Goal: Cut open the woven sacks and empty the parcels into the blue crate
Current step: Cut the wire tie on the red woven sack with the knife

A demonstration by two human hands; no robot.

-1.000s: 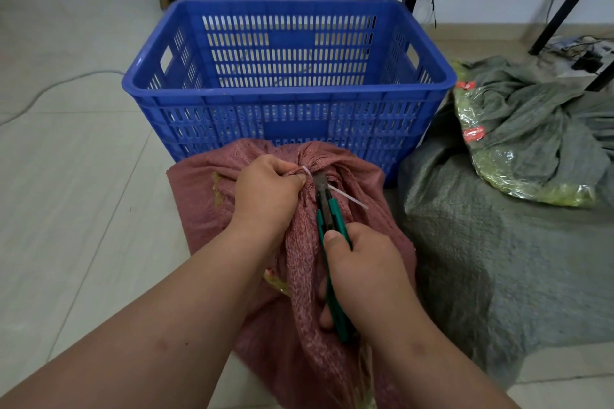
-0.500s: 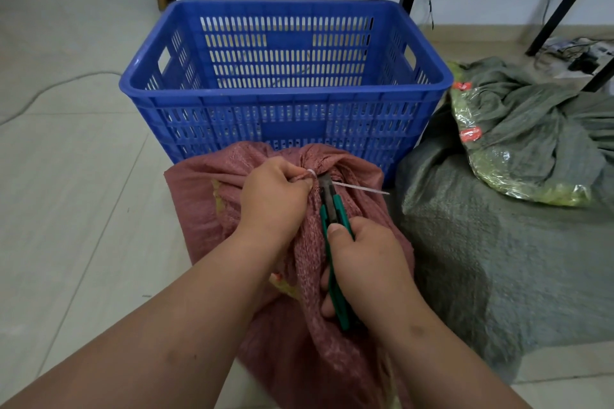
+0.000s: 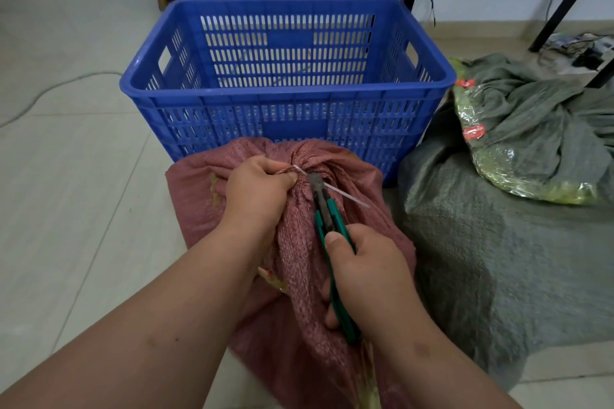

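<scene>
Not much has changed since before: the white tie's (image 3: 345, 197) loose end now points lower. The left hand (image 3: 257, 196) squeezes the red sack's (image 3: 299, 242) bunched neck. The right hand (image 3: 368, 272) grips green cutters (image 3: 327, 219) at the tie. The sack is rough and woven. The blue crate (image 3: 282, 100) has slots and stands just behind it on pale floor tiles (image 3: 66, 192).

Left hand (image 3: 257, 191) bunching red sack (image 3: 299, 242) neck; cutter (image 3: 327, 212) in right hand (image 3: 362, 272), at zip tie (image 3: 345, 197).

A red woven sack (image 3: 299, 276) lay bunched on the floor, its neck tied by a white cable tie (image 3: 335, 191), touching the near wall of the empty blue crate (image 3: 285, 109). Just right sat a full grey-green woven sack (image 3: 498, 259) with a crumpled one (image 3: 538, 123) on top
</scene>
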